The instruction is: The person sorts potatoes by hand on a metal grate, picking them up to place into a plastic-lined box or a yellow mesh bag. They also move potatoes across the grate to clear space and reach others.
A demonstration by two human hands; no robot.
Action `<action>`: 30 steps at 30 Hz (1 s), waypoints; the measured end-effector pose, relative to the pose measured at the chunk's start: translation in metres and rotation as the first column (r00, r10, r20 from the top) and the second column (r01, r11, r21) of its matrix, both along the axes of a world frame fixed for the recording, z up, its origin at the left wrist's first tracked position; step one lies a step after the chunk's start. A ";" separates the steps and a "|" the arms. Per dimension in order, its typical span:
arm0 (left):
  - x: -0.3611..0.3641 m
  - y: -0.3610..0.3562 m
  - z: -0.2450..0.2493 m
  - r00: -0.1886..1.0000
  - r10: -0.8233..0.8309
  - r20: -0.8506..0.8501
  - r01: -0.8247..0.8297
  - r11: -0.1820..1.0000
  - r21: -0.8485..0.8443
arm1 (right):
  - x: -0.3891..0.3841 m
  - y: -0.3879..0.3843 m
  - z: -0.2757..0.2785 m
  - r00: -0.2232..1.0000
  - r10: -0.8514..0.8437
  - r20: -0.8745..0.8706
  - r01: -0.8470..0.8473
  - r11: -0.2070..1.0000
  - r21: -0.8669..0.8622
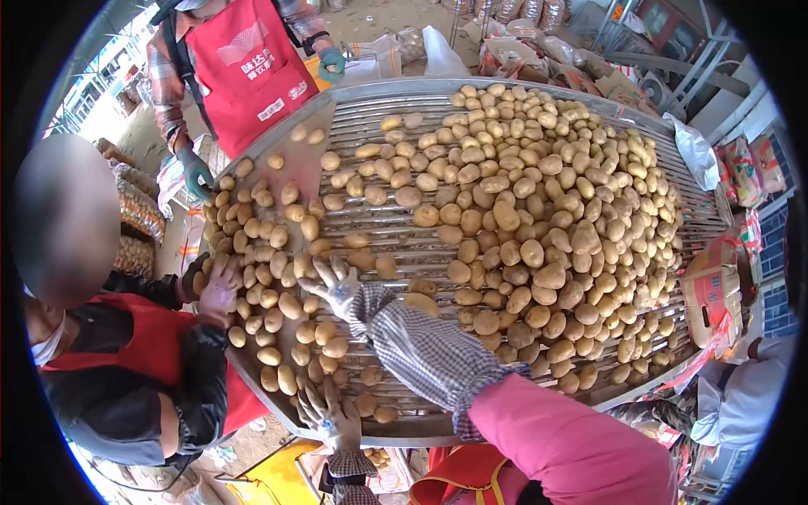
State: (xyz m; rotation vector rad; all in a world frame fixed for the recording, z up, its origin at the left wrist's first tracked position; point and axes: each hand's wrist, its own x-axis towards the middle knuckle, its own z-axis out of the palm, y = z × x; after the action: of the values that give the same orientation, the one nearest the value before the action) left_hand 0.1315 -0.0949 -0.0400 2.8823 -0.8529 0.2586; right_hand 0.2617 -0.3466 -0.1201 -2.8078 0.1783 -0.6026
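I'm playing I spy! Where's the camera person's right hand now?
In the head view, the right hand is left of centre, over the table beside potatoes, higher in the picture than the left hand.

1 table [396, 87] is carrying potatoes [408, 197], some are lying loose on its metal end plate [310, 168], others are resting on slats [396, 244] beside it, 1 dense heap [564, 227] is sitting farther from the plate
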 end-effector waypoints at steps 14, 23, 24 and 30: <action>-0.004 -0.008 -0.008 0.972 -0.025 0.232 0.075 0.976 -0.205 | -0.256 -0.101 0.141 0.964 -0.266 0.029 0.265 0.964 0.026; 0.008 -0.251 0.050 0.677 -0.656 -0.334 0.503 0.744 -0.440 | -0.306 -0.185 0.182 0.641 -0.570 -0.514 0.599 0.790 -0.130; 0.010 -0.281 0.051 0.649 -0.666 -0.368 0.530 0.742 -0.410 | -0.298 -0.189 0.187 0.649 -0.564 -0.511 0.593 0.795 -0.125; 0.031 -0.425 0.048 0.667 -0.687 -0.287 0.685 0.718 -0.126 | -0.227 -0.242 0.190 0.605 -0.558 -0.568 0.587 0.795 -0.154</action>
State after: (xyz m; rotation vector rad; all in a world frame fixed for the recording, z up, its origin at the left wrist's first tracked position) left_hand 0.1626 -0.5199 0.0076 2.2510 -1.7526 -0.2758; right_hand 0.0342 -0.5888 0.0696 -2.7537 1.2438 0.2188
